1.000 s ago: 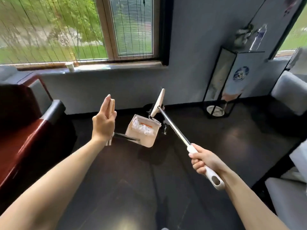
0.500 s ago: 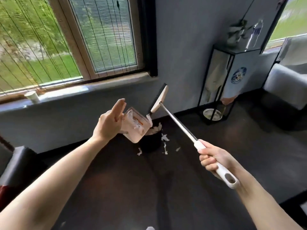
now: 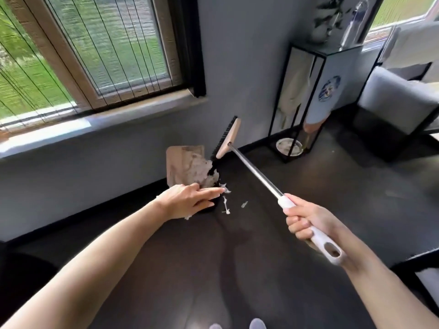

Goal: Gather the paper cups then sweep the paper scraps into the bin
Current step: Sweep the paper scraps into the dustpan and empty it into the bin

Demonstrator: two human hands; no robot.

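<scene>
My left hand holds a beige dustpan tipped up against the wall, its ribbed underside facing me; the grip itself is hidden under the hand, whose fingers point right. White paper scraps slide out of the pan toward a black bin, mostly hidden below that hand. My right hand grips the white handle of a broom; its metal shaft runs up to the wooden head, whose black bristles touch the scraps. A few scraps lie on the dark floor beside the bin. No paper cup shows.
A grey wall with a window sill runs close behind the bin. A black-framed stand with a plant and a bottle on top stands at the right, a grey armchair beyond it. Dark floor stretches toward me.
The dustpan has gone from level to tipped over the bin, and the scraps are spilling out. My left hand dropped lower. The broom head moved in against the pan.
</scene>
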